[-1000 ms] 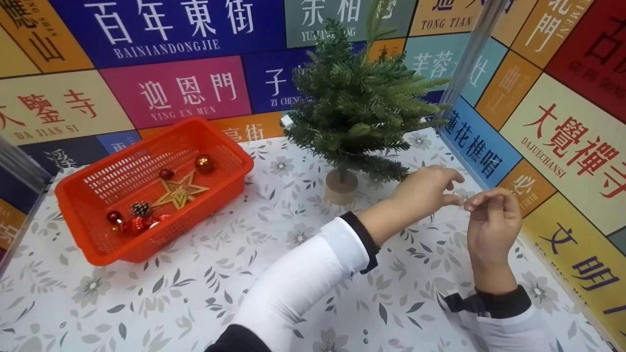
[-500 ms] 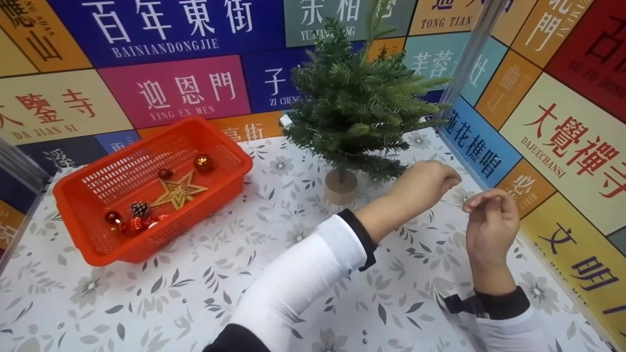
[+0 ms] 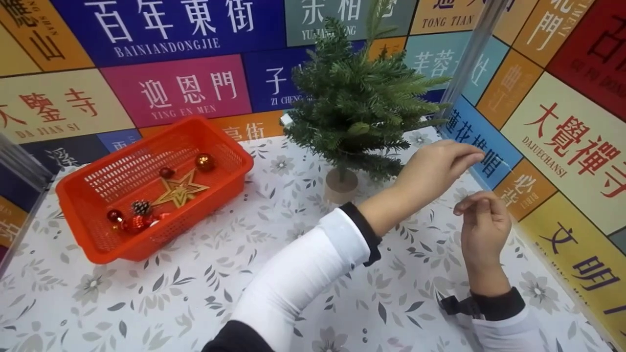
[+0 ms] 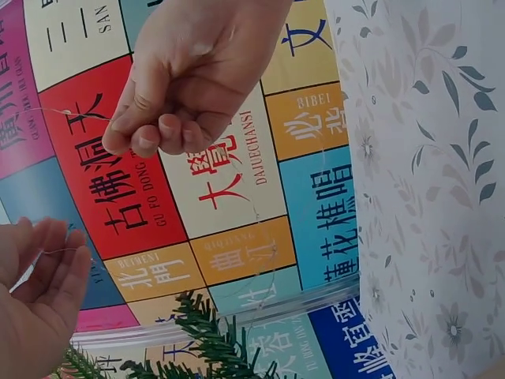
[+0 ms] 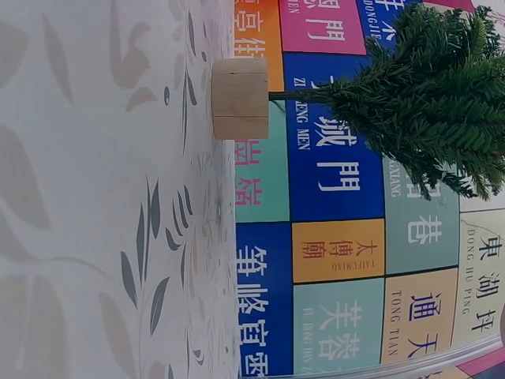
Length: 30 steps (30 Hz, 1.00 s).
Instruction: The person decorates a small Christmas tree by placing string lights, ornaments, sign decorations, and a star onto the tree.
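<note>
My left hand is raised in front of the lower right branches of a small artificial Christmas tree, pinching a fine wire between thumb and fingers. Lower and to the right, my right hand has its fingers bent in to the thumb. The left wrist view shows the thin, near-transparent wire, like a fairy-light string, running to the right hand's pinched fingertips. Another bit of it crosses the fingers of the left hand. The tree stands upright on its round wooden base.
An orange-red plastic basket stands left on the flower-print tabletop. Inside lie a gold star, a pine cone and several baubles. A small white box shows at the tree's left side. Printed walls enclose the back and right.
My left hand has risen up and to the right, widening the gap between the hands. The right hand has shifted slightly left. Tree and basket stay put.
</note>
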### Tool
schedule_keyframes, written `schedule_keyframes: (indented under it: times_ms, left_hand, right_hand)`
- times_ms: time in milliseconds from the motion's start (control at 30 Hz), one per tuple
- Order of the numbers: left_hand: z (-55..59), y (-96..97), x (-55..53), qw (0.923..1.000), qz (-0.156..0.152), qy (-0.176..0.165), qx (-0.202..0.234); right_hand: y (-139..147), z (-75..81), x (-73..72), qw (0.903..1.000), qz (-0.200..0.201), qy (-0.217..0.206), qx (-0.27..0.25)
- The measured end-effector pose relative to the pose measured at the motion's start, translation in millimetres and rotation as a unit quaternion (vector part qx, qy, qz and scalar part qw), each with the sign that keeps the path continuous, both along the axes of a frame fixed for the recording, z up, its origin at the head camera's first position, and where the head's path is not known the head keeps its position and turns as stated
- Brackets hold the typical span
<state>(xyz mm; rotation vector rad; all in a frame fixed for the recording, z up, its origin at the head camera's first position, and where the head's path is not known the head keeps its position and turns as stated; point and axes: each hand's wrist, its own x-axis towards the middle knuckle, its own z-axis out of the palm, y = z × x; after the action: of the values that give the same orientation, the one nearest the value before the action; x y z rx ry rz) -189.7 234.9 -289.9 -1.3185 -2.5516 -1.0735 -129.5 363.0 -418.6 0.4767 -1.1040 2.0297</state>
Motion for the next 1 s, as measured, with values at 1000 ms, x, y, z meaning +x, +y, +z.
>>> schedule_keyframes:
  times_ms: [1000]
  left_hand:
    - [47.6,-41.7,19.4,0.9051,-0.042,0.4,0.138]
  right_hand:
    - [-1,2.1,-1.6,0.9996,-0.013,-0.019,-0.013]
